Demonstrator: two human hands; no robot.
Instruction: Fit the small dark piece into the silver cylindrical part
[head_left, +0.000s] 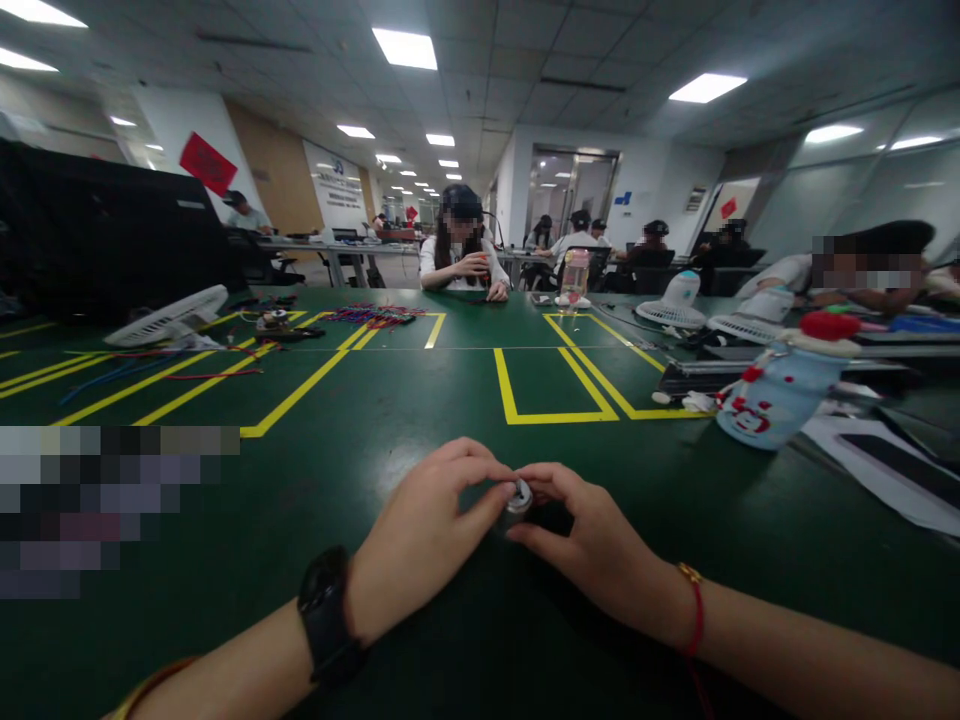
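Metal cylinder: small and silvery (517, 508), it sits between our hands, and we take it as our clock centre. Whether its base rests on the table (322, 490) we cannot tell.
Left hand: at nine o'clock (439, 515), thumb and forefinger nearly closed at the cylinder's top edge.
Right hand: toward four o'clock (600, 540), thumb and fingers curled around the cylinder's side.
Step in hand: we seem to be working at the cylinder's top — fine fingertip work, as we judge it.
Next move: it calls for a steady right hold and small left-hand motions; a slip could roll the piece away.
Snowman bottle: two o'clock (784, 390), beside a white sheet (832, 440) at three — both clear of our fingers.
Yellow tape: twelve to one o'clock (562, 418), flat, no obstacle.
Wire bundle: between ten and eleven (375, 317), well apart.
White fan: ten o'clock (172, 318), tilted.
Co-worker: about twelve, across the table (461, 250), outside our reach.
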